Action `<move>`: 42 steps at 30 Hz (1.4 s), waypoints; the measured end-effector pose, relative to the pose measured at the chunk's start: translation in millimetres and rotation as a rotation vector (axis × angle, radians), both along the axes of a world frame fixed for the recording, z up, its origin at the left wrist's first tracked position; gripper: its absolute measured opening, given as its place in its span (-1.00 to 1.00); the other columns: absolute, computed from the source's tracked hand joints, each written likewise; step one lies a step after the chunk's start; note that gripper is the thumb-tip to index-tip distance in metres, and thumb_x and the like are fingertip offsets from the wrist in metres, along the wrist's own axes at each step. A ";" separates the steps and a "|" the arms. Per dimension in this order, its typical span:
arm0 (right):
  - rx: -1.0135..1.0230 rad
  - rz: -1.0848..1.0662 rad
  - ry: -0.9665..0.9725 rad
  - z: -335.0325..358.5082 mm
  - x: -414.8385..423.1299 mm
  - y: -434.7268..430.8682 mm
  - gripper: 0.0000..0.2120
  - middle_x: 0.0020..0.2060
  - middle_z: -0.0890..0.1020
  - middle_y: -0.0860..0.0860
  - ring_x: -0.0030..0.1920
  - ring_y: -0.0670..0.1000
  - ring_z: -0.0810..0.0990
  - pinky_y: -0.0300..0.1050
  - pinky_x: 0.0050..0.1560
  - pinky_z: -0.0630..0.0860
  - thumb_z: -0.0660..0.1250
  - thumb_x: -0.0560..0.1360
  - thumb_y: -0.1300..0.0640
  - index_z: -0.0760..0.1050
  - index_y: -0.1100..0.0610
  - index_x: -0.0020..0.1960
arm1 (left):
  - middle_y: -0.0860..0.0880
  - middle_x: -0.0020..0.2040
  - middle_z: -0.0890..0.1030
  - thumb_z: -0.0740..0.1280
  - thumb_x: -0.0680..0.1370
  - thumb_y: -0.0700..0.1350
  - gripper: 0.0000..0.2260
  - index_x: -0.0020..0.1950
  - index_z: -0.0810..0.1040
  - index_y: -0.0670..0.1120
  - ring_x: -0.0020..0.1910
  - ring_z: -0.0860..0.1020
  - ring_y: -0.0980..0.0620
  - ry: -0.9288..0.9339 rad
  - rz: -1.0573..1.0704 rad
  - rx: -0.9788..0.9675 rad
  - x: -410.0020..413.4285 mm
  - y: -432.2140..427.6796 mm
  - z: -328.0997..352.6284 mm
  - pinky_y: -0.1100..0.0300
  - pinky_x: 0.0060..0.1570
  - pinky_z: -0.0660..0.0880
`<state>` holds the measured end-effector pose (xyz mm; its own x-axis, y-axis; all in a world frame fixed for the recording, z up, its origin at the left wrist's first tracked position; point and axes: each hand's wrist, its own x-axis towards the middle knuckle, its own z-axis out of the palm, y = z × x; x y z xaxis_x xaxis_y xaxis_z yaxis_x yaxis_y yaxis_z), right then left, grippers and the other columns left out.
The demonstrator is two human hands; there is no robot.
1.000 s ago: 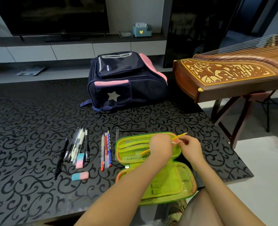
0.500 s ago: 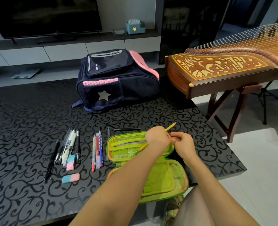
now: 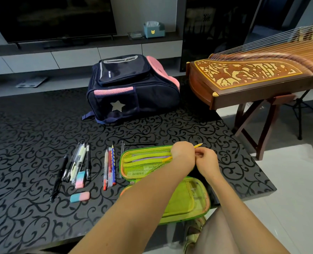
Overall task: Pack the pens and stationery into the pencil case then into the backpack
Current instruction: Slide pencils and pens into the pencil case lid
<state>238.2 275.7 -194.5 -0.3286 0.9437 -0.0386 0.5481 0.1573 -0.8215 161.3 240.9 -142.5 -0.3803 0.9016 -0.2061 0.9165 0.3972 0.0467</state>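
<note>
A green pencil case lies open on the black patterned table. My left hand grips a yellow pencil over the case's upper half, the point tilted up to the right. My right hand touches the left hand at the case's right end, fingers curled; what it grips is hidden. Left of the case lie three coloured pencils, several pens and two pink-blue erasers. A navy and pink backpack stands behind, zipped.
A ruler and a black pen lie just behind the case. A wooden zither on a stand is at the right, beyond the table edge. A TV console with a tissue box runs along the back. White floor lies right.
Both hands stay over the case's right end with the yellow pencil. The right hand has closed in against the left hand. The camera view has shifted slightly.
</note>
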 end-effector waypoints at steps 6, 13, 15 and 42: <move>0.003 -0.082 0.036 -2.2 -2.7 -1.9 -0.76 0.01 0.65 0.16 0.05 0.12 0.58 0.01 0.12 0.53 0.20 0.50 0.35 0.59 0.27 0.09 | -0.04 -0.35 0.40 0.24 0.51 -0.33 -0.88 -0.19 0.48 -0.17 -0.19 0.46 -0.08 0.020 -0.057 -0.012 -17.5 -19.6 14.2 0.14 -0.19 0.42; 0.040 -0.114 0.057 0.3 -2.0 -8.2 -0.74 0.07 0.64 0.17 0.05 0.10 0.59 -0.03 0.14 0.52 0.19 0.52 0.34 0.56 0.29 0.14 | -0.18 0.01 0.61 0.27 0.53 -0.29 -0.88 0.02 0.54 -0.25 0.00 0.58 -0.18 0.024 0.048 -0.022 -83.5 -76.6 35.5 0.08 -0.16 0.45; 0.063 -0.090 0.035 0.9 -1.2 -9.1 -0.75 0.06 0.64 0.17 0.00 0.09 0.59 -0.01 0.10 0.53 0.19 0.53 0.32 0.57 0.28 0.13 | -0.20 0.03 0.61 0.23 0.54 -0.29 -0.88 0.01 0.53 -0.26 0.02 0.57 -0.19 0.075 0.041 -0.039 -96.5 -99.2 38.6 0.03 -0.07 0.48; 0.620 0.315 -0.216 -4.0 27.1 -109.4 -0.77 -0.11 0.59 0.01 -0.15 0.10 0.53 -0.04 -0.11 0.48 0.44 0.35 0.28 0.57 0.13 -0.02 | 0.17 -0.43 0.56 0.62 0.01 -0.18 -0.67 -0.33 0.63 0.07 -0.40 0.50 0.12 0.104 -0.407 0.205 -84.6 -210.7 -13.9 0.37 -0.47 0.43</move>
<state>265.3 166.3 -198.5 -0.6335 0.6752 0.3779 0.5402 0.7356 -0.4088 76.8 30.2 -156.5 0.0035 0.9999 0.0125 0.9999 -0.0034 -0.0132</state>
